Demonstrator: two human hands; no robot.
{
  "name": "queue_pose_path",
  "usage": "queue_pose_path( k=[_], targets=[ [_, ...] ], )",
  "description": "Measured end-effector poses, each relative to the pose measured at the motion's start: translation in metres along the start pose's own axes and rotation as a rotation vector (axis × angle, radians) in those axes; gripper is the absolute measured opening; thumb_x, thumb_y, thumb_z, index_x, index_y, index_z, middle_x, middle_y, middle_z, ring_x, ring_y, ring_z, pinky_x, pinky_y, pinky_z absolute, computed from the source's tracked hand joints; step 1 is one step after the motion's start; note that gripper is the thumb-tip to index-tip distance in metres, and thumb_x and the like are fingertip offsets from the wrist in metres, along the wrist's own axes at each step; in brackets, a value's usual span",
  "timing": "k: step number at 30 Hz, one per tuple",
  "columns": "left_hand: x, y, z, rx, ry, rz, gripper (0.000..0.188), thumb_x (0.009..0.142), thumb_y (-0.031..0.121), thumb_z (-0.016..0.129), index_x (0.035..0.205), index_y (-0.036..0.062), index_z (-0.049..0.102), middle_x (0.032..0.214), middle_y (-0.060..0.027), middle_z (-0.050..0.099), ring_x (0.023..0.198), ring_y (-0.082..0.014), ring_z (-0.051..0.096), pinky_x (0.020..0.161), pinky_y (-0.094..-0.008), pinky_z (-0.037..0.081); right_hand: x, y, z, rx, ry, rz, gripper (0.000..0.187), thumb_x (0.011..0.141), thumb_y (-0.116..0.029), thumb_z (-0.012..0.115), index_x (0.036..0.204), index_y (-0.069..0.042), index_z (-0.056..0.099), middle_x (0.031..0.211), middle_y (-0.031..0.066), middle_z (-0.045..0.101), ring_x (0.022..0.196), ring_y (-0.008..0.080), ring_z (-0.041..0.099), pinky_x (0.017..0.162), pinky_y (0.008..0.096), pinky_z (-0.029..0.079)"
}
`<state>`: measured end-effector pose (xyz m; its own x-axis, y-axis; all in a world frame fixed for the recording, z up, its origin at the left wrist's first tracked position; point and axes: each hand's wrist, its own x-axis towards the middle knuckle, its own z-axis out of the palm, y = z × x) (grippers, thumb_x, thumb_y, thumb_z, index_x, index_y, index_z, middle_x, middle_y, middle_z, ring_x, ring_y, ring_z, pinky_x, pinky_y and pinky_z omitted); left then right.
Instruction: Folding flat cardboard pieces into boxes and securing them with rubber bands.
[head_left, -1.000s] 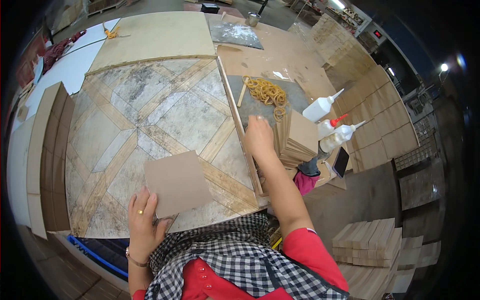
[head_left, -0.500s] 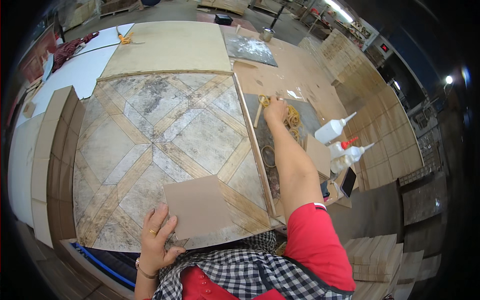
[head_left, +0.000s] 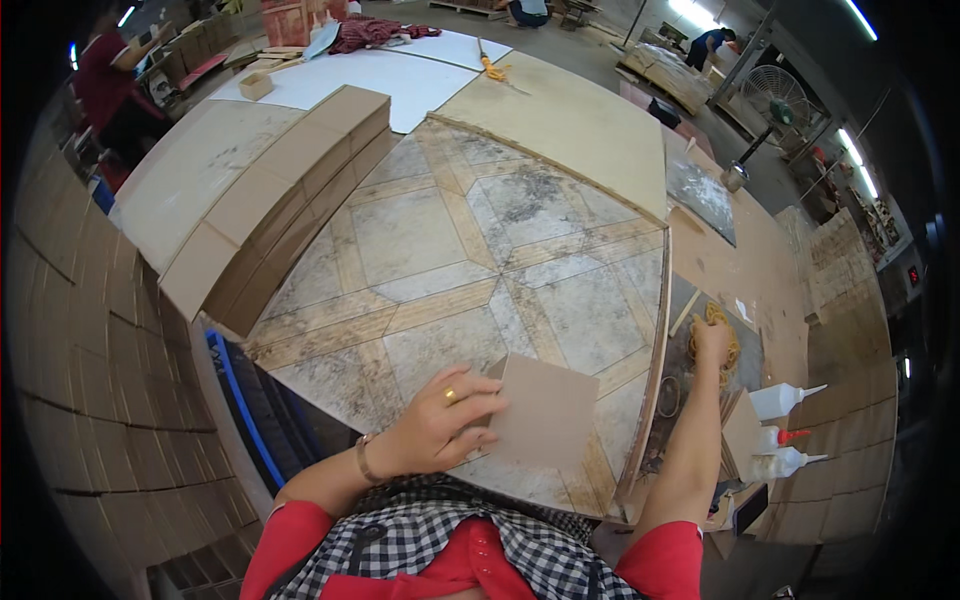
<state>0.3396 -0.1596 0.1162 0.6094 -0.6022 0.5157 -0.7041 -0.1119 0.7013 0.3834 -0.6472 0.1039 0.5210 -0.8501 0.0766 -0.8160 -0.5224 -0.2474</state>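
Note:
A plain brown cardboard box (head_left: 548, 412) stands near the front edge of the tile-patterned board (head_left: 420, 260). My left hand (head_left: 435, 425) is against the box's left side, its fingers spread and touching the edge; a ring and a bracelet are on it. Far to the right, my right hand (head_left: 711, 342) reaches into a heap of yellow rubber bands (head_left: 734, 352) on a dark grey sheet (head_left: 750, 338). Its fingers are closed on some bands, partly hiding them. A single larger band (head_left: 668, 397) lies nearer to me.
White squeeze bottles (head_left: 778, 400) stand right of my forearm, beside small brown panels (head_left: 738, 435). A long row of brown boxes (head_left: 285, 200) lines the left side. Boxes are stacked high at far left (head_left: 90, 370). Other people work in the background.
My view has swung left, so the table appears shifted to the right. My left hand has turned against the box's side. My right hand is still at the rubber bands.

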Motion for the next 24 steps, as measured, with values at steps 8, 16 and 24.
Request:
queue_pose_path(
  k=[8, 16, 24],
  targets=[
    [0.026, 0.002, 0.005, -0.168, 0.151, -0.183, 0.040, 0.090, 0.022, 0.059, 0.122, 0.0012, 0.052, 0.087, -0.0126, 0.062, 0.080, -0.0225, 0.061, 0.074, -0.0333, 0.049, -0.037, -0.011, -0.043, 0.066, 0.386, -0.259, 0.025, 0.084, -0.026, 0.058, 0.095, -0.005, 0.063, 0.091, 0.0166, 0.066, 0.089, 0.0338, 0.063, 0.074, 0.0449, 0.048],
    [0.040, -0.009, 0.000, -0.318, 0.151, -0.269, 0.044, 0.088, 0.018, 0.061, 0.127, 0.0028, 0.048, 0.082, -0.0067, 0.059, 0.072, -0.0151, 0.056, 0.071, -0.0290, 0.047, -0.194, -0.104, -0.095, 0.959, -0.465, -0.680, 0.019, 0.090, -0.022, 0.060, 0.091, -0.004, 0.057, 0.058, 0.0016, 0.057, 0.053, 0.0077, 0.054, 0.050, 0.0238, 0.042],
    [0.071, 0.001, -0.019, -0.353, 0.082, -0.071, 0.018, 0.080, 0.014, 0.066, 0.091, 0.0025, 0.058, 0.074, -0.0019, 0.055, 0.067, -0.0094, 0.050, 0.063, -0.0244, 0.043, -0.255, -0.139, -0.098, 1.284, -1.229, -0.638, 0.020, 0.085, -0.017, 0.068, 0.093, -0.004, 0.055, 0.065, 0.0000, 0.057, 0.061, 0.0057, 0.056, 0.056, 0.0208, 0.043]
  ],
)
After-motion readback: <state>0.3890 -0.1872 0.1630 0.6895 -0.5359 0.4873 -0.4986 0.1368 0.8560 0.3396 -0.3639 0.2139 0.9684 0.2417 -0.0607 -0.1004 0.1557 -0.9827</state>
